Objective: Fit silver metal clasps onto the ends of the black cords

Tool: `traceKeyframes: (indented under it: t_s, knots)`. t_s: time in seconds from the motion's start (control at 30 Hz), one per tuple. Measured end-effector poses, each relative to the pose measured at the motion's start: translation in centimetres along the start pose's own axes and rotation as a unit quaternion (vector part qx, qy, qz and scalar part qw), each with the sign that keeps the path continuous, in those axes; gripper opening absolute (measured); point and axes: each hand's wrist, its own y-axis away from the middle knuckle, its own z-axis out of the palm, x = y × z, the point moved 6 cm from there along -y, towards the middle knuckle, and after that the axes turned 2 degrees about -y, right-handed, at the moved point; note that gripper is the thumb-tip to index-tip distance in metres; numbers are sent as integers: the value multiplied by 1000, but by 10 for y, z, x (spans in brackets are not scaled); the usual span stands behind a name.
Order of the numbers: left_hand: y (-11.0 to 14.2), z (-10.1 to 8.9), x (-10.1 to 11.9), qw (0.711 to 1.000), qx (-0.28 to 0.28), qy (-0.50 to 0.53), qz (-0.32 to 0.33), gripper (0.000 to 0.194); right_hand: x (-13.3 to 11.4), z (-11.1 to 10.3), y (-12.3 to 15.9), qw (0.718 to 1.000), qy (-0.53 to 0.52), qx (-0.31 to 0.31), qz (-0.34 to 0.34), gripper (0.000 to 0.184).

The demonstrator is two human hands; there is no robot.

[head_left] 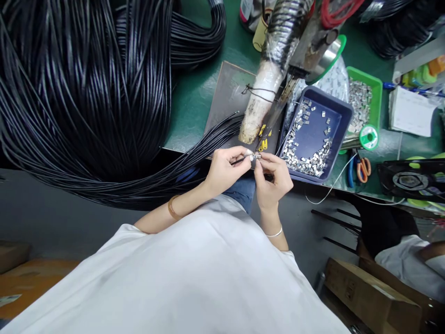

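Close to the table's front edge, my left hand [224, 170] pinches a thin black cable [238, 161] near its end. My right hand [273, 181] meets it fingertip to fingertip, closed on a small shiny metal connector [257, 156] at the cable's end. Whether cable and connector are joined is too small to make out. Right of my hands, a dark blue tray [313, 132] holds many small metal connectors. A bunch of black cable ends [222, 132] lies on a grey board [227, 90] just beyond my left hand.
A large black cable bundle [86, 93] hangs over the table's left edge. A plastic-wrapped duct [260, 99] reaches down just beyond my hands. Rightward are a green bin [377, 93], a wire spool [368, 137], pliers [363, 170] and a fan [410, 181]. Another person's sleeve [403, 260] shows lower right.
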Motion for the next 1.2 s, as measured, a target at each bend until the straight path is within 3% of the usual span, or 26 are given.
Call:
traceKeyframes:
  t_s: [0.2,0.47,0.93,1.2]
  knots:
    - [-3,-1,2,1000,1,-12,1,16,3,2,-4,1000,9,1,16,2]
    - [-2,-5,14,997,19,-41,60,11,-4,0,-8,1000,-11,14,1,9]
    - [0,-1,8,998,-1,-45,33,14,4,1,-3,1000,-9,-3,5,8]
    - [-2,-5,17,995,21,-75,67,13,-1,3,-10,1000,4,14,5,5]
